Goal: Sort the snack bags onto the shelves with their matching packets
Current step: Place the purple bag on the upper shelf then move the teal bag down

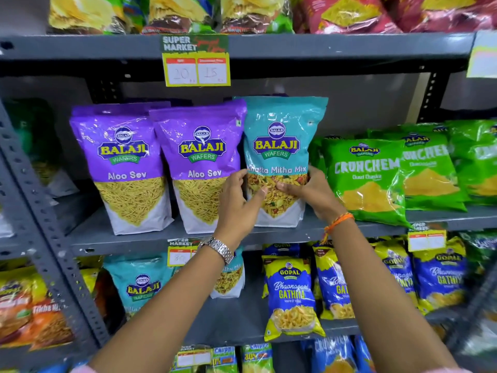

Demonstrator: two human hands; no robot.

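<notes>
Left hand (239, 195) and right hand (309, 193) both grip the teal Khatta Mitha Mix bag (279, 146), fingers curled round its sides; bag upright on shelf (161, 238), touching purple Aloo Sev bag (199, 162).

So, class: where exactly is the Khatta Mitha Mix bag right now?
The Khatta Mitha Mix bag stands upright on the middle shelf, between an Aloo Sev bag and green Crunchem packets, held by both hands.

Bright, even light from above and in front, colours saturated. Sharp around the hands: print on the teal bag (279, 157) between left hand (239, 200) and right hand (309, 195) reads clean. Glare streaks on the purple bags (129, 162) left of the left hand. Dark shadow under the upper shelf (322, 47). Wide-angle bend and motion smear at the edges, worst lower right of the right hand.
</notes>
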